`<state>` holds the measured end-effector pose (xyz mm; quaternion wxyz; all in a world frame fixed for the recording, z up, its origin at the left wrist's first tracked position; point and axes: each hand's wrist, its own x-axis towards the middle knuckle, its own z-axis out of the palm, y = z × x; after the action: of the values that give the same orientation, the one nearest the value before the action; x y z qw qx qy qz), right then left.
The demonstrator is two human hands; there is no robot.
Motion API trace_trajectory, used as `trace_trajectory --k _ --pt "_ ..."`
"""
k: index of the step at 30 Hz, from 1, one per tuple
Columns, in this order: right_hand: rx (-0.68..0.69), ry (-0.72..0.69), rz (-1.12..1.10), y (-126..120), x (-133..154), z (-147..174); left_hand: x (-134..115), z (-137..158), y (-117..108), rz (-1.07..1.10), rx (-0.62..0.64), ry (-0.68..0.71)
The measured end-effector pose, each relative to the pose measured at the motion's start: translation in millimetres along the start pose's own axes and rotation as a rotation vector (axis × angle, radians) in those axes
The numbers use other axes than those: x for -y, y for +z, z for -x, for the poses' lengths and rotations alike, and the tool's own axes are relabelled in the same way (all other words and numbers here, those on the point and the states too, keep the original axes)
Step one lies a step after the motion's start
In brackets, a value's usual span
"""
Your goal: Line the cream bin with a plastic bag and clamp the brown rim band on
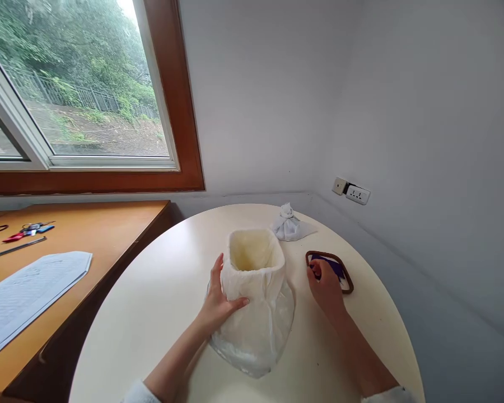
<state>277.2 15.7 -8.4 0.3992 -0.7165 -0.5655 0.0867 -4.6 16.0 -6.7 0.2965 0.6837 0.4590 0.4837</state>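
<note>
A small bin (252,308), lined with a white translucent plastic bag (273,305), stands upright on the round table; the bag is folded over its rim and hangs loosely down the outside. My left hand (218,302) grips the bin's left side, thumb across the front and fingers round the side. To the right, a brown rounded rectangular ring (348,274) lies flat with a dark purple thing (334,266) inside its outline. My right hand (325,285) is over the ring's left part, fingers curled down at the purple thing. What they pinch is mostly hidden.
Behind the bin sits a knotted white bag (289,225). The pale round table (151,324) meets a wooden desk (121,224) on the left, with papers (37,291), a dark pen-like stick (21,247) and small tools (29,229). A wall socket (358,194) is at the right.
</note>
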Motion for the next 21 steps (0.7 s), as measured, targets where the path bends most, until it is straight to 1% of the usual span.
trace_trajectory --k 3,5,7,9,11,15,21 --pt "0.059 0.020 0.325 0 -11 -3 -5 1 -2 0.072 -0.006 0.019" --pt "0.114 0.037 0.443 2 -14 -2 -6 2 -4 0.055 -0.052 0.076" --pt "0.175 0.042 0.513 4 -14 0 -8 3 -4 -0.016 -0.080 0.149" --pt "0.219 0.043 0.562 5 -15 0 -9 4 -4 -0.093 -0.086 0.211" --pt "0.238 0.037 0.591 6 -16 1 -11 6 -4 -0.141 -0.066 0.243" --pt "0.248 0.017 0.603 7 -19 1 -15 7 -4 -0.166 -0.032 0.251" --pt "0.247 -0.004 0.621 10 -18 2 -15 8 -4 -0.180 -0.059 0.261"
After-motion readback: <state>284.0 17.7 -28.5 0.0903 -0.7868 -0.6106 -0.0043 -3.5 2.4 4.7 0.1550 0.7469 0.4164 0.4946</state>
